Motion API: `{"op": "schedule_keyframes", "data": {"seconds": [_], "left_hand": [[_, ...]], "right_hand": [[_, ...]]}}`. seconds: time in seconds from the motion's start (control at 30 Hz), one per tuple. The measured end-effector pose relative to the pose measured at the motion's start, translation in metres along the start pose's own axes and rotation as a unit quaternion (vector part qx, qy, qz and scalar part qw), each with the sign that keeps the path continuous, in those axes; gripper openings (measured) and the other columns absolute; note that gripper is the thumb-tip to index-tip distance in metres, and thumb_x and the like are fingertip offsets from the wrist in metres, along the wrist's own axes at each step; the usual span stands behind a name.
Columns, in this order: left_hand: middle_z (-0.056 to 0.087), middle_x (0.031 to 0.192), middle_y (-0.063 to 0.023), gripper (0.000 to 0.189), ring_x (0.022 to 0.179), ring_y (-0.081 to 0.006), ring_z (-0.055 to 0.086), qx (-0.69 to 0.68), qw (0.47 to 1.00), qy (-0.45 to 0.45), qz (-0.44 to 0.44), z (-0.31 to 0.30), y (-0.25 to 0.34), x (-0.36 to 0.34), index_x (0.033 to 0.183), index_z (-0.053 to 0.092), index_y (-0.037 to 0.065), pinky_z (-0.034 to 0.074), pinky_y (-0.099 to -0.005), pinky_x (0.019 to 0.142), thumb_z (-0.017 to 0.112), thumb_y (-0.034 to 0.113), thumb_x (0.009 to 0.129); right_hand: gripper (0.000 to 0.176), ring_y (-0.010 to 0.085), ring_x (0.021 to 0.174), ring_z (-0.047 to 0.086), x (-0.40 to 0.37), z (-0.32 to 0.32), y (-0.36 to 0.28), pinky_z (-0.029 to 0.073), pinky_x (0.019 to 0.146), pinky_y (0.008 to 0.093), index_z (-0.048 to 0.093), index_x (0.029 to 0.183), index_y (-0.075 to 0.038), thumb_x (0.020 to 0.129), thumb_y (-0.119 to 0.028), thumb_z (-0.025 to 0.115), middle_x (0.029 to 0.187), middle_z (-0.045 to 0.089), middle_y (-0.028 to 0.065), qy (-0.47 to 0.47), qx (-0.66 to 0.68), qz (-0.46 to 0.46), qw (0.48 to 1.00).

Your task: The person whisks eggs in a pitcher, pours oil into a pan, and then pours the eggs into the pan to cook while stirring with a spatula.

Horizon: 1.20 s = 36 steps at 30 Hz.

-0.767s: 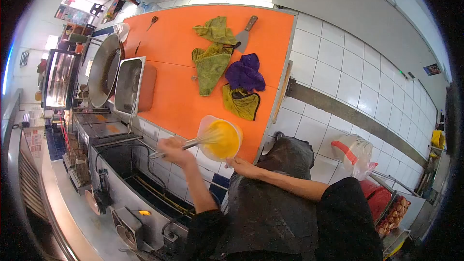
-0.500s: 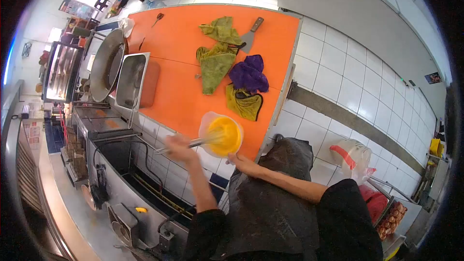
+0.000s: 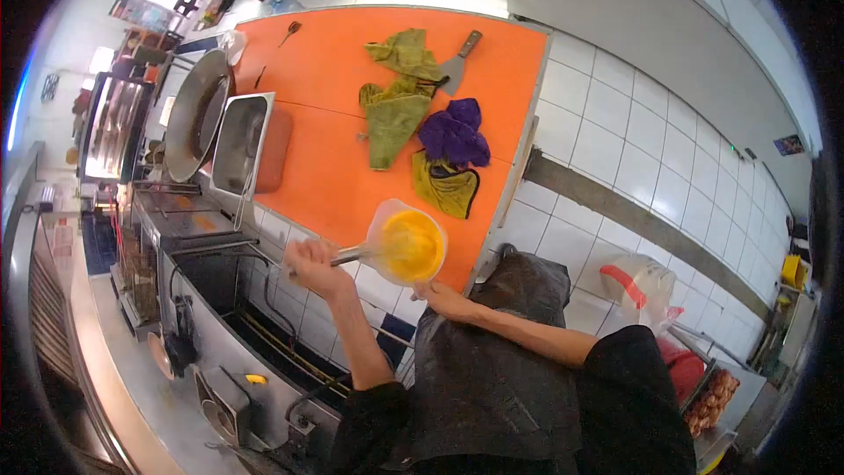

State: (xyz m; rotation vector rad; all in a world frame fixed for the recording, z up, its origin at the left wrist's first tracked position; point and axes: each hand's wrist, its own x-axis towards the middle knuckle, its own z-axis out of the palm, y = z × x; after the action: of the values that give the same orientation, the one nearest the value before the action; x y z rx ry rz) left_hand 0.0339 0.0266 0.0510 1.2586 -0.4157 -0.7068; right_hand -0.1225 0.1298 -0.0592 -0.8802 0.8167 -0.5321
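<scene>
My left hand [image 3: 318,267] is closed round the metal handle of a whisk [image 3: 352,254]. Its wires are blurred inside a translucent plastic container [image 3: 376,251], in yellow liquid [image 3: 425,251] that looks like beaten egg. My right hand [image 3: 445,300] grips the container's near edge, with the fingers partly hidden by it. The container is tilted toward me, by the near edge of an orange table [image 3: 316,158]. Beyond it on the table are a purple cloth [image 3: 454,134] and several olive-green cloths [image 3: 394,121].
A scraper [image 3: 458,62] with a wooden handle lies by the cloths. A steel pan [image 3: 239,145] and a large wok [image 3: 195,114] stand at left. Below them is a deep fryer [image 3: 215,286]. A plastic bag [image 3: 637,286] hangs at right, near a tray of reddish-brown food [image 3: 714,400].
My left hand has shifted slightly left and down with the whisk, and shows sharper now. The container has tipped and moved very slightly. My right hand stays on it.
</scene>
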Motion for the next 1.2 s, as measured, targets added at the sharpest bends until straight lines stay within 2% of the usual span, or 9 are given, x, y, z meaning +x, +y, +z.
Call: {"op": "schedule_keyframes", "data": {"seconds": [0.2,0.3,0.37,0.6,0.67,0.77,0.87,0.93,1.2], "left_hand": [[0.023,0.048,0.0051,0.038,0.039,-0.0089,0.025,0.15,0.988,0.009,0.046,-0.011,-0.071,0.017,0.059,0.021,0.017,0.024,-0.0247,0.04,0.039,0.028,0.091],[0.027,0.047,0.0047,0.038,0.04,-0.0069,0.026,0.045,0.998,0.023,0.031,0.016,0.019,-0.011,0.055,0.026,0.016,0.025,-0.0239,0.04,0.044,0.014,0.088],[0.026,0.046,0.0056,0.038,0.04,-0.0071,0.025,0.146,0.984,-0.052,0.086,0.005,-0.056,-0.026,0.055,0.024,0.017,0.024,-0.0237,0.04,0.04,0.018,0.089],[0.028,0.05,0.0049,0.034,0.043,-0.005,0.03,0.079,0.995,0.033,0.054,0.004,-0.02,-0.008,0.061,0.024,0.015,0.024,-0.0213,0.04,0.043,0.015,0.089],[0.025,0.045,0.005,0.038,0.037,-0.009,0.021,0.094,0.993,-0.063,0.018,0.02,-0.058,-0.015,0.054,0.027,0.017,0.021,-0.0249,0.037,0.035,0.027,0.09],[0.025,0.048,0.0049,0.035,0.04,-0.0074,0.024,0.032,0.994,-0.098,-0.047,0.011,0.017,-0.006,0.058,0.023,0.017,0.022,-0.0239,0.038,0.039,0.022,0.088],[0.025,0.051,0.005,0.035,0.041,-0.0055,0.025,0.019,0.999,0.025,0.021,0.006,-0.035,-0.025,0.061,0.022,0.016,0.022,-0.0227,0.037,0.047,0.014,0.086],[0.025,0.051,0.0053,0.034,0.042,-0.0053,0.025,0.016,0.993,-0.118,0.012,0.002,-0.074,-0.024,0.061,0.027,0.016,0.023,-0.0216,0.039,0.048,0.015,0.088],[0.027,0.045,0.0036,0.036,0.039,-0.0051,0.021,-0.098,0.983,-0.155,-0.005,0.02,0.073,-0.035,0.059,0.03,0.016,0.018,-0.0228,0.038,0.043,0.024,0.092]], "right_hand": [[0.064,0.0249,0.102,0.051,-0.01,0.004,-0.01,0.037,0.092,0.0358,0.05,0.115,0.006,0.097,-0.051,0.025,0.107,0.056,0.0154,0.008,-0.026,0.026,0.999],[0.061,0.0233,0.1,0.051,0.002,-0.005,-0.004,0.039,0.09,0.0348,0.049,0.116,0.005,0.098,-0.049,0.025,0.105,0.057,0.0142,0.017,-0.009,0.003,1.0],[0.06,0.0243,0.095,0.053,0.008,0.002,0.014,0.041,0.086,0.0363,0.044,0.118,0.005,0.098,-0.048,0.026,0.101,0.057,0.0147,0.029,-0.002,-0.011,1.0],[0.056,0.0205,0.101,0.05,0.005,-0.004,0.001,0.039,0.088,0.0329,0.045,0.118,0.003,0.098,-0.046,0.027,0.102,0.056,0.0123,0.019,-0.016,0.018,1.0],[0.056,0.0204,0.101,0.049,0.005,0.0,0.004,0.038,0.089,0.0329,0.045,0.118,0.003,0.098,-0.046,0.027,0.103,0.056,0.0121,0.011,-0.009,-0.005,1.0],[0.056,0.0207,0.1,0.049,0.005,-0.004,-0.004,0.037,0.09,0.0333,0.046,0.117,0.003,0.098,-0.046,0.028,0.103,0.055,0.0118,0.015,0.008,-0.017,1.0],[0.055,0.0215,0.099,0.048,0.014,-0.003,0.023,0.036,0.091,0.0339,0.048,0.114,0.004,0.099,-0.045,0.028,0.103,0.055,0.0119,0.026,0.021,-0.016,0.999],[0.054,0.0218,0.099,0.048,0.025,-0.003,0.025,0.036,0.091,0.0342,0.05,0.112,0.004,0.099,-0.044,0.029,0.103,0.055,0.012,0.022,0.019,-0.036,0.999],[0.055,0.0174,0.086,0.048,-0.011,-0.013,-0.018,0.039,0.079,0.0306,0.056,0.097,0.002,0.097,-0.048,0.033,0.089,0.053,0.0076,0.058,-0.022,0.015,0.998]]}}
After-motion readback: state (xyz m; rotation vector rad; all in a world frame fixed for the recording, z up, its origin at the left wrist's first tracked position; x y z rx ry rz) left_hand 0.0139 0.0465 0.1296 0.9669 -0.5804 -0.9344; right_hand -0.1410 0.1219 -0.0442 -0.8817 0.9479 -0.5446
